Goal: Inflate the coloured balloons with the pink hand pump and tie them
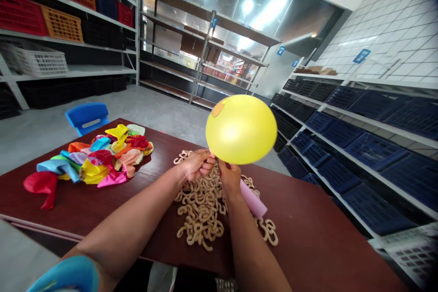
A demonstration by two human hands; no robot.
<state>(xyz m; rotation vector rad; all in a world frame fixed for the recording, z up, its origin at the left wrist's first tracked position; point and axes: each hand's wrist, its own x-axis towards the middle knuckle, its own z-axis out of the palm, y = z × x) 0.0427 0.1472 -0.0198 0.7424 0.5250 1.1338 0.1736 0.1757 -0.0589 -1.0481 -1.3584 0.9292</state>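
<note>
An inflated yellow balloon (241, 130) with an orange patch hovers just above the table's far part, its neck end toward me. My left hand (199, 164) is closed with its fingers pinched at the balloon's neck. Against the underside near the neck, my right hand (230, 177) is also closed on it; the exact fingertip grip is partly hidden. Beneath both hands spreads a heap of tan curled pieces (201, 207). A pink cylinder (253, 199) sticks out beside my right wrist, its far end hidden behind that hand.
Limp, many-coloured balloons (99, 157) are piled on the left of the dark red table (308, 223). A blue chair (87, 116) stands behind it. Shelves with crates (61, 23) line the left, bare racks (201, 50) the back, and dark blue bins (362, 146) the right.
</note>
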